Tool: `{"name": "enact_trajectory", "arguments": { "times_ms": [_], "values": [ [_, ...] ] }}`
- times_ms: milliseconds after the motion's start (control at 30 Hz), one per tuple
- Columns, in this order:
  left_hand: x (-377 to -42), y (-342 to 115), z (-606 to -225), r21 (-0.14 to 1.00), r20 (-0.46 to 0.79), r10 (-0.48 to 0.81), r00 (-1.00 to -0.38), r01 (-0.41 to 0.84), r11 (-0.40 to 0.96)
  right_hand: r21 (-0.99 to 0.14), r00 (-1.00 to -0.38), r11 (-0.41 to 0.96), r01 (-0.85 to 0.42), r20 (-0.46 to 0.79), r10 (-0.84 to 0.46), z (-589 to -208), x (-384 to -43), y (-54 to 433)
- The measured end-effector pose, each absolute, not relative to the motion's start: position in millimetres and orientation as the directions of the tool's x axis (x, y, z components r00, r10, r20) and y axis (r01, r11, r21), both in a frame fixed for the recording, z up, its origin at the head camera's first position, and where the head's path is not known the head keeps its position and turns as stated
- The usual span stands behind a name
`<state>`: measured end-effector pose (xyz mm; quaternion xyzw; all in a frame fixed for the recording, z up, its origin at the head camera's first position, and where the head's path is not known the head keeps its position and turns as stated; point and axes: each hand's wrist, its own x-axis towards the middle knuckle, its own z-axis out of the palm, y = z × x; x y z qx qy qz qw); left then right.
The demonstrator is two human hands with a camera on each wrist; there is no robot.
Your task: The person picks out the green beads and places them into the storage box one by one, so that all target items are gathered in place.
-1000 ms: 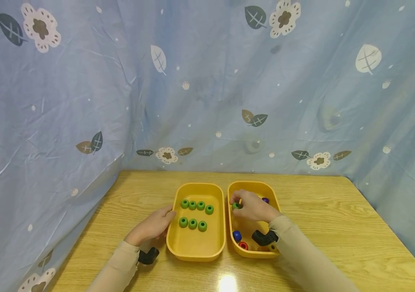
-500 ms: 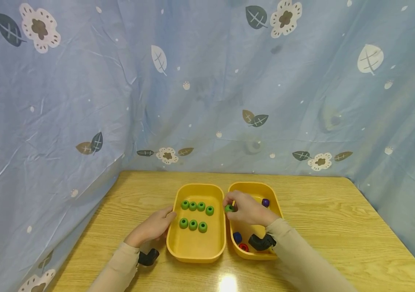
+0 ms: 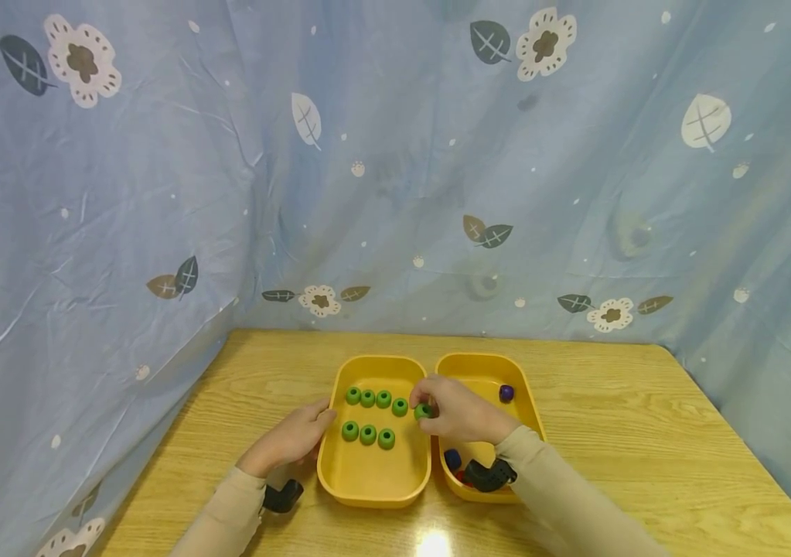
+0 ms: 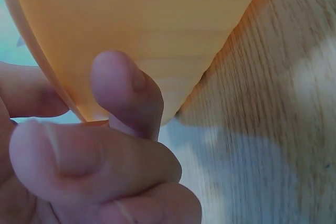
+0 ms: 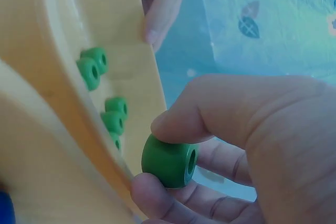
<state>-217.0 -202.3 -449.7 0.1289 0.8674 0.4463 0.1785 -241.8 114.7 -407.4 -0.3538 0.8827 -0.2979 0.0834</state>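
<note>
My right hand (image 3: 461, 410) pinches a green barrel-shaped bead (image 5: 168, 162) between thumb and fingers, with the bead's hole facing sideways in the right wrist view. In the head view it is over the right side of the left yellow tray (image 3: 374, 497). Several green beads (image 3: 384, 399) stand in that tray in two rows, a back row and a front one. At the tray's left edge my left hand (image 3: 295, 435) grips the rim; the left wrist view shows fingers (image 4: 126, 87) curled against the tray's outer wall (image 4: 157, 19).
A second yellow tray (image 3: 482, 370) stands close on the right, partly under my right forearm. It holds a purple bead (image 3: 506, 394), a blue bead (image 3: 453, 459) and a red bead (image 3: 463, 477). Behind the wooden table (image 3: 604, 433) hangs a blue patterned curtain (image 3: 381, 201).
My right hand has carried the green bead leftward from the right tray, across both rims, to the left tray. The left hand has stayed on the left tray's edge.
</note>
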Motion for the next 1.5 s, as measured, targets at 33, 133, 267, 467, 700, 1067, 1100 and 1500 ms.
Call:
{"name": "enact_trajectory", "arguments": {
  "times_ms": [33,133,267,467,700,1067,1100,1500],
  "values": [
    [-217,-202,-449,0.822,-0.193,0.383,-0.903,0.065,0.566,-0.585,-0.734,0.571,-0.575,0.061,-0.677,-407,-241,113],
    [-217,-202,-448,0.824,-0.189,0.38,-0.906,0.064,0.564,-0.577,-0.728,0.572,-0.583,0.058,-0.683,-405,-240,109],
    [-216,-203,-448,0.823,-0.187,0.375,-0.908,0.064,0.565,-0.565,-0.729,0.583,-0.584,0.05,-0.683,-403,-240,104],
    [-217,-203,-450,0.816,-0.19,0.381,-0.905,0.07,0.573,-0.57,-0.717,0.579,-0.582,0.024,-0.697,-401,-239,99],
    [-218,-203,-452,0.817,-0.187,0.383,-0.905,0.073,0.572,-0.563,-0.698,0.566,-0.603,0.03,-0.715,-405,-239,93],
    [-218,-204,-452,0.816,-0.193,0.385,-0.903,0.071,0.574,-0.514,-0.702,0.591,-0.622,0.031,-0.712,-408,-238,83],
    [-218,-204,-451,0.817,-0.191,0.384,-0.903,0.071,0.572,-0.512,-0.698,0.589,-0.626,0.031,-0.715,-408,-238,81],
    [-218,-205,-452,0.813,-0.192,0.388,-0.901,0.075,0.577,-0.481,-0.603,0.549,-0.683,-0.052,-0.796,-410,-231,49]
  ]
}}
